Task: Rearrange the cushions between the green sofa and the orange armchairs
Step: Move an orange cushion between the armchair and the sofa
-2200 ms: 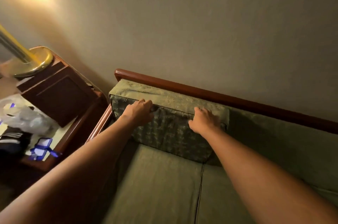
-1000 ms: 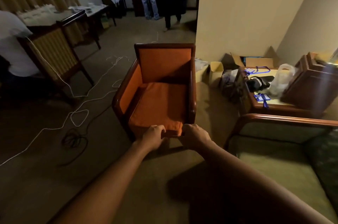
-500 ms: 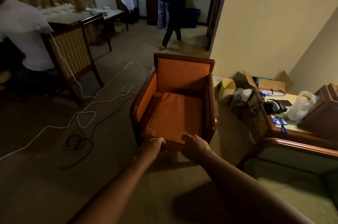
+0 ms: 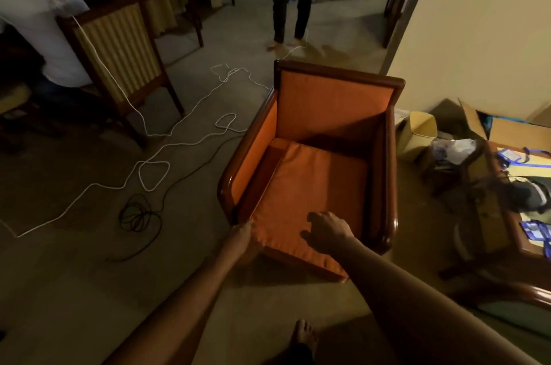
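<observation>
An orange armchair [image 4: 334,102] with a dark wooden frame stands in front of me. Its orange seat cushion [image 4: 310,191] is slid forward and skewed, its front edge overhanging the seat. My left hand [image 4: 243,235] grips the cushion's front left corner, fingers tucked under the edge. My right hand [image 4: 328,232] lies on top of the cushion near the front, fingers apart and holding nothing. Only the wooden arm of the green sofa [image 4: 533,294] shows, at the lower right edge.
White and black cables [image 4: 149,173] trail over the carpet left of the armchair. A striped chair [image 4: 119,51] with a seated person stands at left; another person [image 4: 292,6] stands behind. A yellow bin [image 4: 417,135], a cardboard box and a cluttered side table [image 4: 518,185] sit at right.
I turned from the green sofa to the armchair and came closer. The seat cushion has come forward and skewed. My right hand left the front edge and now rests on top.
</observation>
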### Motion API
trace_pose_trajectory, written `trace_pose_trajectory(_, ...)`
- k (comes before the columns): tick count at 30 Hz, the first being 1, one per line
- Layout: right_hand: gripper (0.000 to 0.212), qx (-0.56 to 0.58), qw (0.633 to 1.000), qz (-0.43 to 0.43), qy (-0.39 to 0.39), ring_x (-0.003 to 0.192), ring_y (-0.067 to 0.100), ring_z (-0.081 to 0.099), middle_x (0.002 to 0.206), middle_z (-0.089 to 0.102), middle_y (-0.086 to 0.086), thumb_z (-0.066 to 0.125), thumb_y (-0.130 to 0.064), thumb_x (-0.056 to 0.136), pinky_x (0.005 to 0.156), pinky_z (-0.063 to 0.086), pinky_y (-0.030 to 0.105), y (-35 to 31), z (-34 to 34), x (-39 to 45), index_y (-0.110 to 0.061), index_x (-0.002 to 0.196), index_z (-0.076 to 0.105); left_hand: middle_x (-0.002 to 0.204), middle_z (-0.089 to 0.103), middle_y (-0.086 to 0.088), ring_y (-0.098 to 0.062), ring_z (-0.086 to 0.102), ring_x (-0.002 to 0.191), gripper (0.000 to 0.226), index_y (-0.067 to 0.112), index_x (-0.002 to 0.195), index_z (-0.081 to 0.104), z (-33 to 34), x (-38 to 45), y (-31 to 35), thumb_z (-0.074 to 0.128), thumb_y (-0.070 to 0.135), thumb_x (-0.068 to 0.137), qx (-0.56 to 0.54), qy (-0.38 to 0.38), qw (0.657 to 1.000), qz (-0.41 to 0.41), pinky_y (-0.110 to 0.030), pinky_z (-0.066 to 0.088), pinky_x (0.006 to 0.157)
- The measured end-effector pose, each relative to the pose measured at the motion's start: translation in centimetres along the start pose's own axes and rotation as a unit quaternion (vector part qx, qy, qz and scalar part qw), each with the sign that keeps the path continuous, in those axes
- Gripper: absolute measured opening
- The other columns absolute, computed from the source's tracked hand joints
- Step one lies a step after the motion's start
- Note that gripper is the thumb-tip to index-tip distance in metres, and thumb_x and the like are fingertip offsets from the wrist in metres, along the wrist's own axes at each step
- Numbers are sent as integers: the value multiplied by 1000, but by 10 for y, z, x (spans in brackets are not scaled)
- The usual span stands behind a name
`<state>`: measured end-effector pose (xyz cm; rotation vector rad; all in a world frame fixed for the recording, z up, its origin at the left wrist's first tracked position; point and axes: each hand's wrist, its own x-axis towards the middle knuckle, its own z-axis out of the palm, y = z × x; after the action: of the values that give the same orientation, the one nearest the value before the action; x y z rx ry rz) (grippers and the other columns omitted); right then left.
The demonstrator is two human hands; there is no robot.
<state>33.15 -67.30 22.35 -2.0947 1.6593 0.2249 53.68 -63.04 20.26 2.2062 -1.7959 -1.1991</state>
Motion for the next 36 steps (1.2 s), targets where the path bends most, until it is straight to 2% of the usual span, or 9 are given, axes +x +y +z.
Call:
trace_pose_trajectory(6, 39, -2, 1000, -22, -5, 109, 24, 57, 124, 59, 6, 52, -37, 95, 86, 48, 38, 20, -46, 111, -16, 128, 51, 130, 49, -9, -23, 54, 110, 51, 19, 134, 41, -39, 97, 36, 60, 30, 89, -51, 20, 998, -11, -31, 45, 88)
trace_pose_trajectory(13, 42, -47, 998, -23, -45, 111, 26, 56, 125, 57, 8, 48, -40, 96, 92, 47, 44, 38, -45, 228, -14, 129, 49, 134, 49, -10, -27, 52, 118, 50, 18, 135, 42, -42, 220, 47, 57, 34, 90, -32, -16, 999, -32, -41, 43, 100)
trace_pose_trajectory(19, 42, -56, 995, -12, -76, 119, 28, 47, 127, 54, 11, 46, -42, 95, 96, 39, 46, 45, 0, 346, -13, 126, 49, 134, 52, -9, -26, 50, 123, 49, 17, 130, 46, -11, 347, 24, 57, 40, 89, -18, -46, 996, -76, -41, 39, 105)
trace_pose_trajectory(23, 45, -84, 991, -61, -85, 126, 29, 39, 136, 47, 12, 47, -38, 95, 103, 31, 51, 39, 45, 414, -15, 134, 42, 134, 53, -9, -26, 49, 124, 51, 17, 126, 52, 22, 410, -10, 56, 48, 86, -3, 15, 993, -117, -38, 37, 106)
trace_pose_trajectory(26, 56, -90, 985, -109, -97, 138, 31, 24, 149, 34, 12, 49, -35, 93, 112, 16, 59, 33, 79, 454, -19, 144, 31, 126, 58, -6, -23, 55, 116, 63, 24, 118, 58, 43, 442, -35, 33, 68, 81, 12, 24, 989, -143, -42, 42, 102)
trace_pose_trajectory(29, 62, -133, 972, -160, -106, 145, 30, 8, 157, 19, 11, 46, -41, 95, 114, 7, 60, 36, 106, 492, -20, 149, 22, 121, 59, 7, -20, 55, 114, 64, 32, 120, 58, 68, 455, -53, 29, 74, 80, -62, 74, 981, -169, -27, 38, 100)
trace_pose_trajectory(32, 64, -184, 954, -209, -107, 147, 28, -1, 160, 11, 7, 38, -48, 97, 113, -4, 58, 46, 119, 512, -22, 152, 17, 104, 42, 45, 5, 46, 106, 38, 66, 114, 45, 87, 449, -63, 42, 76, 78, -235, 131, 944, -193, -6, 23, 90)
trace_pose_trajectory(34, 63, -213, 939, -254, -91, 147, 28, 3, 159, 17, 6, 36, -50, 97, 114, -8, 55, 55, 124, 518, -22, 151, 21, 127, 36, 36, 1, 37, 119, 59, 59, 129, 37, 102, 447, -68, 43, 79, 74, -298, 145, 918, -219, -17, 21, 97)
trace_pose_trajectory(36, 61, -234, 921, -300, -86, 143, 27, 18, 151, 34, 6, 38, -54, 95, 116, -5, 53, 58, 125, 522, -18, 144, 35, 147, 35, 7, -17, 33, 134, 76, 32, 143, 32, 117, 451, -67, 40, 73, 79, -361, 109, 891, -254, -29, 23, 103)
